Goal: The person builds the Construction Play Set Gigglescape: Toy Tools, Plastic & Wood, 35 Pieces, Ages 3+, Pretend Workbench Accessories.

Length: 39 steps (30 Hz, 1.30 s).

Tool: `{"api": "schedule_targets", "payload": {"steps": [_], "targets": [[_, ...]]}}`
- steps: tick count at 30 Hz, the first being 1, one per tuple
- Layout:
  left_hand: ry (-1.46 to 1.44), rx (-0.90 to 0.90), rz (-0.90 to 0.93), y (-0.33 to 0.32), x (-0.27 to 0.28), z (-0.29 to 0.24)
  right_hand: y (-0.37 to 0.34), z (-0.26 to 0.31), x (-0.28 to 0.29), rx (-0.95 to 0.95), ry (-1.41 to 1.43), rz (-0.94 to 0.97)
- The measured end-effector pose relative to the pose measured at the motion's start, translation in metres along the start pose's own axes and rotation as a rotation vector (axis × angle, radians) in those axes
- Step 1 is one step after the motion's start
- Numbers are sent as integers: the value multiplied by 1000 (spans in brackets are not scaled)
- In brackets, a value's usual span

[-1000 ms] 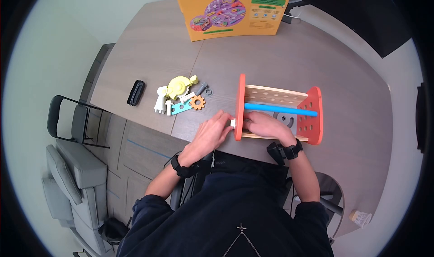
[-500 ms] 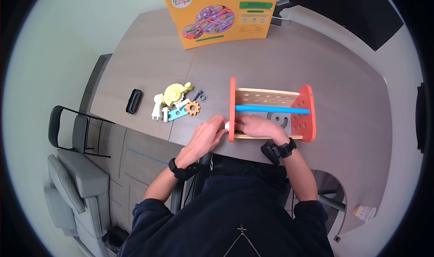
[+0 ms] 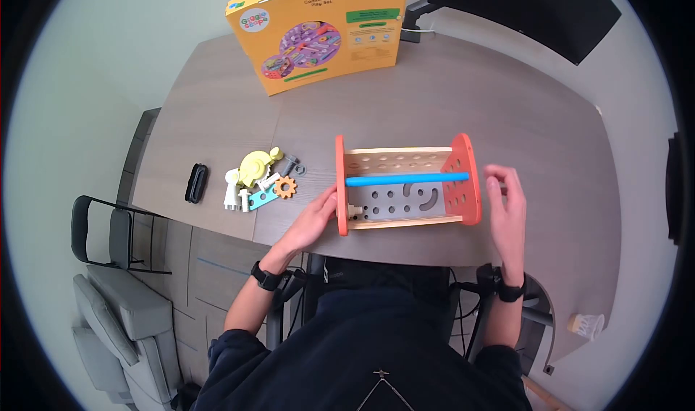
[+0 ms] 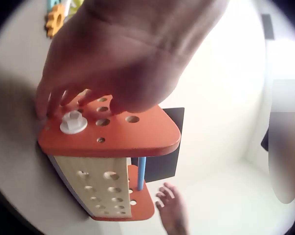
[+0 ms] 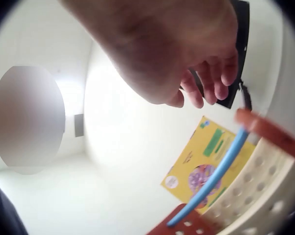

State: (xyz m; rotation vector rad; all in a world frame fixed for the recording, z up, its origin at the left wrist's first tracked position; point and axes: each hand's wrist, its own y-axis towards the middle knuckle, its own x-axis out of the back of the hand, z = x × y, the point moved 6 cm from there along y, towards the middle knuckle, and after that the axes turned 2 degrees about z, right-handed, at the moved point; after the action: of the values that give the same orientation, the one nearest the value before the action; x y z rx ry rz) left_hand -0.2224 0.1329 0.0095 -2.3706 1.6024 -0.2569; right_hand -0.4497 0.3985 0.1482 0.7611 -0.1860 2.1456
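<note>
A toy toolbox with red end panels [image 3: 464,194], pale wooden sides [image 3: 398,159] and a blue bar handle [image 3: 405,180] stands near the table's front edge. My left hand [image 3: 310,223] touches the outer face of its left end panel [image 4: 113,134], fingers extended. Through a hole low in that panel sits a white bolt [image 4: 73,122], its head outside beside my fingers. The pale shank end [image 3: 354,210] shows inside the toolbox. Off the right end, my right hand [image 3: 508,205] hovers with loosely bent fingers and holds nothing.
Left of the toolbox lie a yellow toy saw piece [image 3: 255,167], an orange gear [image 3: 285,187], a turquoise strip [image 3: 262,198], a grey bolt [image 3: 290,163] and white pieces [image 3: 232,192]. A black case [image 3: 196,183] lies farther left. Behind stand a yellow box [image 3: 318,38] and a monitor [image 3: 528,9].
My right hand has come out of the toolbox and moved right. My left hand has released the white bolt's head and now lies against the panel. The head view has shifted.
</note>
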Motion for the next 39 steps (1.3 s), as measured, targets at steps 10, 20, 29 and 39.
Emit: {"api": "schedule_targets", "payload": {"steps": [10, 20, 29, 39], "targets": [[-382, 194, -53, 15, -18, -5, 15, -73, -55, -285, 595, 220], [-222, -41, -112, 18, -16, -74, -22, -72, -44, -50, 932, 14], [-328, -91, -48, -23, -26, -112, -19, -51, -27, 122, 723, -69], [35, -381, -261, -44, -35, -128, -22, -33, -45, -19, 1013, -49]]}}
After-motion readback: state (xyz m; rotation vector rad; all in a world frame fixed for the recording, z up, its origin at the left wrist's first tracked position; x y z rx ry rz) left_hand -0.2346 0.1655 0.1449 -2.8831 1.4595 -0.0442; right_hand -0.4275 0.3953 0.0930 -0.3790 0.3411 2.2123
